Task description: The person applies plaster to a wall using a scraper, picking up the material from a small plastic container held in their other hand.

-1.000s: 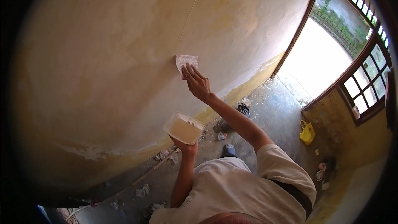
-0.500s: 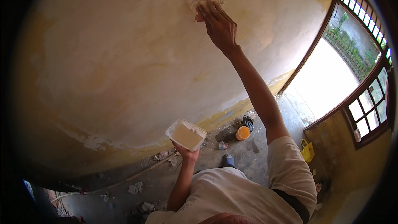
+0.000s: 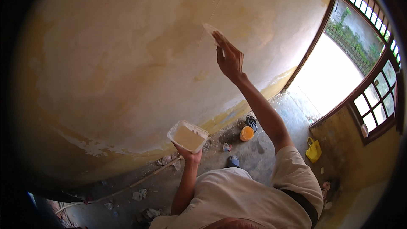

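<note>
My left hand [image 3: 189,154] holds up a white plastic tub [image 3: 204,134] from below, with its fingers closed round the underside. Inside lies smooth off-white filler paste [image 3: 187,139]. Stretched far forward, my right hand [image 3: 231,59] grips a thin, flat putty scraper [image 3: 208,29] smeared with paste. The scraper is seen nearly edge-on; whether it touches the wall I cannot tell. Behind both hands rises the patchy yellow and whitish wall [image 3: 127,59], with damp-looking darker areas around the scraper.
An orange bucket [image 3: 246,134] and a black plastic bag [image 3: 251,122] stand at the wall's foot. A long pole [image 3: 140,182] and scattered scraps [image 3: 140,194] lie on the floor at left. At right are a yellow bag [image 3: 313,150] and an open doorway [image 3: 335,68].
My right hand has drawn back lower with the scraper, which has turned from broadside to nearly edge-on. The left hand with the tub has barely moved.
</note>
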A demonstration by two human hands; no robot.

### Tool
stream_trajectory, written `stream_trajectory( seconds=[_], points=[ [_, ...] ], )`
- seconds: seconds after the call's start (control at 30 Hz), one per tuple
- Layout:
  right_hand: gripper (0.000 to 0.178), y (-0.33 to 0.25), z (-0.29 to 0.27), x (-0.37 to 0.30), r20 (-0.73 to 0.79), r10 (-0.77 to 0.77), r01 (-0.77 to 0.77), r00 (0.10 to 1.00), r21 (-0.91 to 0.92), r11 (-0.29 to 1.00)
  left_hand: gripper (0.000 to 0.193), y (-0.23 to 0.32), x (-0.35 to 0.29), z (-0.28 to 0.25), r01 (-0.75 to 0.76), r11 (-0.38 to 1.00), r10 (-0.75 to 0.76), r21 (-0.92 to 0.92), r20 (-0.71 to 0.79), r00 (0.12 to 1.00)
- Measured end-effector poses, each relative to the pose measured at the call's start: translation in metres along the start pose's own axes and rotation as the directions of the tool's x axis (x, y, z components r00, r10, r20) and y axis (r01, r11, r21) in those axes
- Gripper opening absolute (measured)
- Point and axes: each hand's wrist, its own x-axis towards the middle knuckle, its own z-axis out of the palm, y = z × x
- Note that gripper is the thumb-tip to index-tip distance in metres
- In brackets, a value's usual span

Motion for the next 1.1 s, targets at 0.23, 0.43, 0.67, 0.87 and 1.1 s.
stream_trajectory(
  seconds=[0.23,0.43,0.67,0.87,1.1],
  points=[
    [0.047,0.043,0.025,0.081,-0.131,0.189,-0.210,0.973,-0.169,0.963,0.057,-0.004,-0.002,0.001,0.038,0.999,-0.038,-0.020,0.002,0.999],
    [0.062,-0.075,0.103,-0.066,0.235,-0.072,0.081,0.969,-0.029,0.996,0.057,-0.005,-0.003,0.003,0.050,0.999,-0.050,-0.016,-0.014,0.999],
    [0.067,-0.098,0.067,-0.109,0.369,-0.182,0.103,0.911,0.224,0.969,0.059,0.001,-0.008,0.008,0.010,0.999,-0.007,0.036,-0.096,0.995],
    [0.057,-0.050,0.032,0.082,-0.109,-0.297,0.291,0.949,-0.065,0.955,0.056,-0.001,-0.009,-0.001,-0.036,0.999,0.035,-0.020,-0.042,0.999],
    [0.062,-0.025,0.072,-0.017,0.262,-0.430,0.458,0.864,-0.054,0.887,0.054,0.001,-0.006,-0.008,-0.031,0.999,0.030,-0.023,-0.050,0.998]
  ],
)
